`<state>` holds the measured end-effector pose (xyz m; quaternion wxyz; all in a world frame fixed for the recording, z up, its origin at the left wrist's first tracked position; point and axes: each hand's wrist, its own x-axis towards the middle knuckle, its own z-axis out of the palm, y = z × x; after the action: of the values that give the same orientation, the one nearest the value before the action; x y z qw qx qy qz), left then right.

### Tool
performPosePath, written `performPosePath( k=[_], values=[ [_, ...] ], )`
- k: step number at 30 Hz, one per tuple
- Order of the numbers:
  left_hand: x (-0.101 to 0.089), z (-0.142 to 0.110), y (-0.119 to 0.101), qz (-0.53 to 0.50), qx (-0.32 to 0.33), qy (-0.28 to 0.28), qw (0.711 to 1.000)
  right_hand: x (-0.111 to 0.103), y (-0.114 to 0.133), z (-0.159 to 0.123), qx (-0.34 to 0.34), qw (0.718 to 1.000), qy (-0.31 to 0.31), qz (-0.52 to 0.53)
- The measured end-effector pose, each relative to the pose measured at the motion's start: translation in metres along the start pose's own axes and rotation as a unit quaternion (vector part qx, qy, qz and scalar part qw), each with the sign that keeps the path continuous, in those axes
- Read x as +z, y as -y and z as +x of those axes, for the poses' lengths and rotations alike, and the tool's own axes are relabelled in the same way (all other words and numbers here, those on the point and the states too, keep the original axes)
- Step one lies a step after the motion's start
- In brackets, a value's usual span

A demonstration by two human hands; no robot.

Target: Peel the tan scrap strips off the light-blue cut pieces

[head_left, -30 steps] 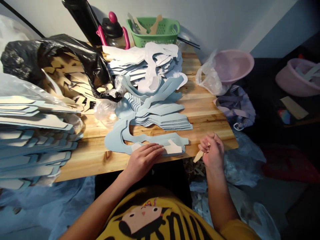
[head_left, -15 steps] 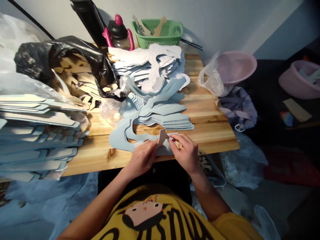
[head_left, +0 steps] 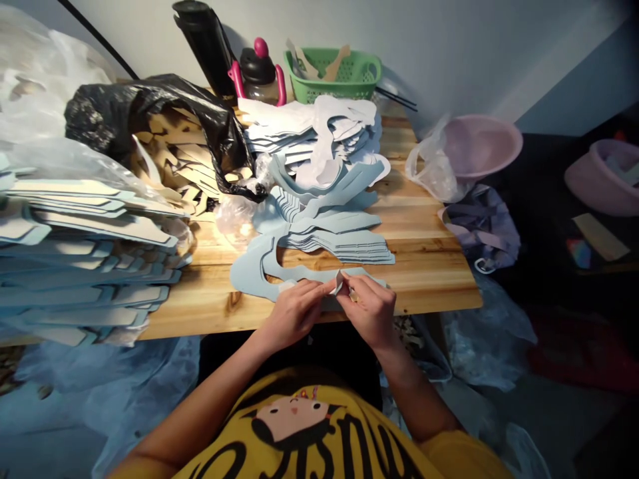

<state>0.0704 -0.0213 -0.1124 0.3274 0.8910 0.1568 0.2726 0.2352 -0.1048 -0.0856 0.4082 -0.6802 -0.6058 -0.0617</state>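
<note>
My left hand and my right hand meet over a pale blue cut-out lying at the front edge of the wooden table. Between my fingers, a small cream paper tab stands up from the cut-out. My right fingers pinch this tab, and my left fingers press beside it on the blue piece. Much of the cut-out's right part is hidden under my hands. Behind it lies a fanned stack of similar blue pieces.
Tall stacks of blue cut-outs rise at the left, next to a black bag of tan pieces. White cut-outs pile up behind. A green basket, a pink-handled bottle and a pink basin stand beyond.
My right hand has come in from the table's right side to the cut-out, joining my left hand at the cream tab. The tab now stands lower, and the view has shifted slightly.
</note>
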Motion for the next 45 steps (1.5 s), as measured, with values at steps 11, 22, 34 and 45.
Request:
performPosePath(
  k=[11,22,34,45],
  values=[
    [0.0,0.0,-0.008,0.062,0.024,0.017,0.998,-0.04,-0.049,-0.012,0.297,0.908,-0.098,0.278],
    [0.007,-0.003,-0.003,0.089,0.061,0.013,0.994,-0.055,-0.037,-0.052,0.304,0.893,0.1,0.318],
    [0.003,-0.002,-0.002,0.102,0.08,0.034,0.991,-0.043,-0.035,-0.054,0.238,0.953,0.092,0.162],
    [0.001,0.001,-0.003,0.105,0.086,0.041,0.99,-0.037,-0.03,-0.057,0.15,0.98,0.07,0.109]
  ],
)
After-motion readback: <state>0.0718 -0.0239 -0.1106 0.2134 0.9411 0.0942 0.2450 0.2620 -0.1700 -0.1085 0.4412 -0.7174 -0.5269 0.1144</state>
